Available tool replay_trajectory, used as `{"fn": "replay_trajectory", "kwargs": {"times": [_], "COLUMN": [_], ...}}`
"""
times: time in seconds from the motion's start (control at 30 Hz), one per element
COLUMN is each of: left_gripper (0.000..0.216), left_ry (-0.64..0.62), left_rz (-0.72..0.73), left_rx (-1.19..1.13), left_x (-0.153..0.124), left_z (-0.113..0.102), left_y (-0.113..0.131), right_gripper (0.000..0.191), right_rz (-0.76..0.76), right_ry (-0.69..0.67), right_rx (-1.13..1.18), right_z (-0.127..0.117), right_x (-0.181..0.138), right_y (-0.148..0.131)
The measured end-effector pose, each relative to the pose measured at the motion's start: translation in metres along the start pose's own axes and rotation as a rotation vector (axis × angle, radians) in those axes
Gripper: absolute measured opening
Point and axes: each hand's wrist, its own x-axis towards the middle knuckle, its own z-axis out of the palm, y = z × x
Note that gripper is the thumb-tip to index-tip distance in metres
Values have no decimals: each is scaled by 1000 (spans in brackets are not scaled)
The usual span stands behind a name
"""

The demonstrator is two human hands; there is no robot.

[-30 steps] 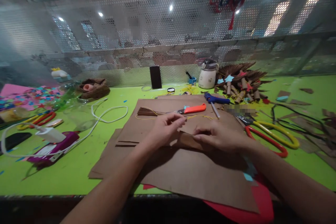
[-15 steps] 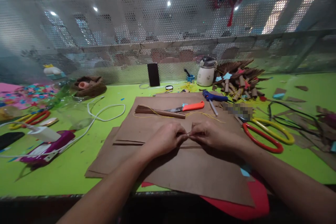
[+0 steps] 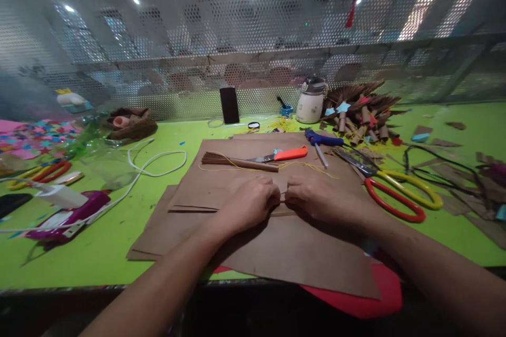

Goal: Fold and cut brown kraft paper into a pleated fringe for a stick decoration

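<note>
"Brown paper piece [image 3: 282,198]: how far along?"
"Seemingly unfinished; left hand [image 3: 258,196] and right hand [image 3: 306,196] pinch it, nearer than the knife [image 3: 290,154]"
"Anything done?"
"One fringed roll [image 3: 247,164], apparently, beside the knife"

Strip [image 3: 282,198]: brown paper; only a thin part visible in the narrow gap between left hand [image 3: 256,200] and right hand [image 3: 308,199], pinched by the fingertips of both. Runs roughly crosswise; remainder hidden by the fingers, so full shape and any fold or roll cannot be read. Position: just above or on the sheets [image 3: 308,260]; contact unclear.

Sheets: plain brown paper, matte, flat, several overlapping at differing angles on the table [image 3: 98,268]. Edges straight, staggered at left; front right corner overhangs the table edge.
</note>
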Motion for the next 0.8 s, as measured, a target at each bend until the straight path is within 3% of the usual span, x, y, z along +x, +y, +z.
{"fn": "replay_trajectory", "kwargs": {"times": [0.27,0.57,0.8], "left_gripper": [20,23,21], "left_ry": [18,-70,-103], "left_rz": [17,24,-14], "left_rx": [70,178,134], "left_x": [-1,-3,-3], "left_z": [7,-5,-8], "left_y": [-5,-3,-1], "right_gripper": [15,14,11], "right_rz": [34,54,25], "right_ry": [-84,-75,-94], "right_rx": [-70,-188,-17], "right_z": [-8,-12,-13], "right_x": [-5,-11,-5], "right_y": [1,-4,6]}}
